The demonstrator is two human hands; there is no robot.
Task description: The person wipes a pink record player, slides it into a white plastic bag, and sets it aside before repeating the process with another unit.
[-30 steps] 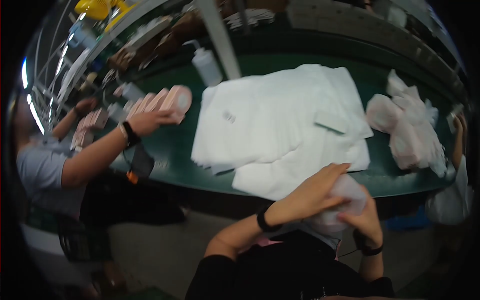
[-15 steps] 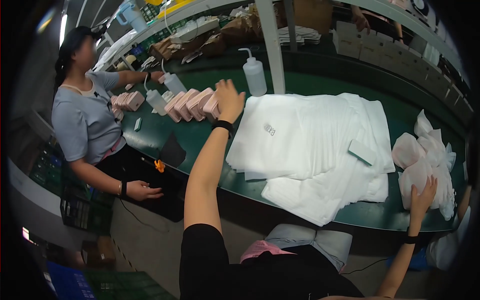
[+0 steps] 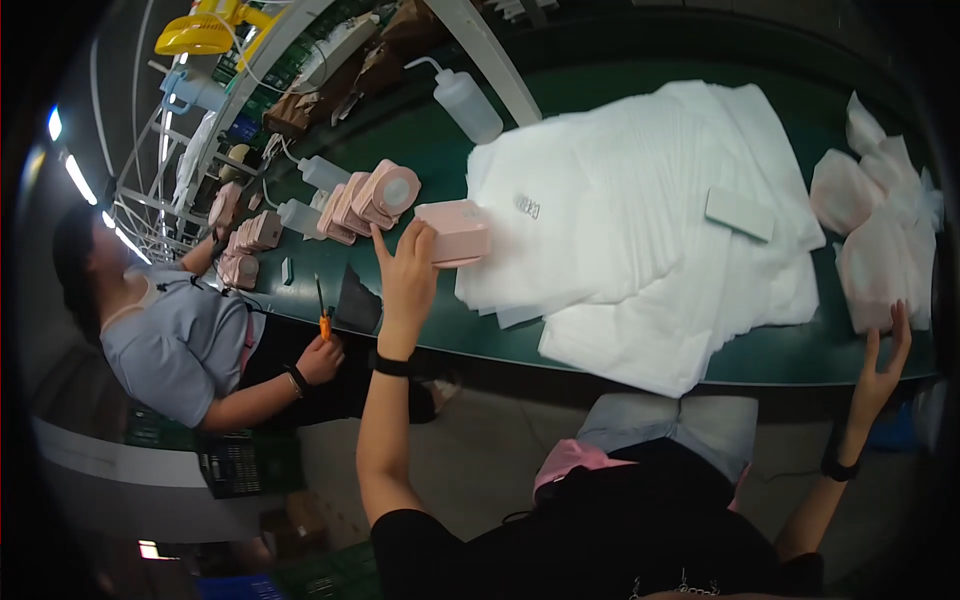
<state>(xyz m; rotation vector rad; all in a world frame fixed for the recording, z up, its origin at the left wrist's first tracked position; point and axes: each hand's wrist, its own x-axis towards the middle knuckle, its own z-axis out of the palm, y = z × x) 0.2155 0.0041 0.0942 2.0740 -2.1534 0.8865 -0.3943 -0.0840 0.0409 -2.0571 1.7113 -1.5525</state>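
My left hand (image 3: pixel 404 285) grips a boxy pink plastic device (image 3: pixel 458 232) by its left side, over the left edge of the white sheet stack. Just left of it stands a row of similar pink devices (image 3: pixel 385 190), one with a round face showing. A broad stack of thin white wrapping sheets (image 3: pixel 620 210) covers the middle of the bench. At the far right, my right hand (image 3: pixel 884 350) has its fingers stretched out at the near edge of several pink devices wrapped in white sheet (image 3: pixel 875 270); firm contact is hard to make out.
A pale flat block (image 3: pixel 740 214) lies on the sheets. Squeeze bottles (image 3: pixel 468 105) stand behind and left on the green bench (image 3: pixel 600 357). At left, a co-worker (image 3: pixel 185 340) holds an orange-handled tool (image 3: pixel 324 322) beside more pink devices (image 3: pixel 255 232). A shelf post (image 3: pixel 487 55) rises behind.
My left hand has drawn a pink device from the row toward the sheets. My right hand has slid to the wrapped pile's near edge. The co-worker has picked up the orange-handled tool. The view has shifted.
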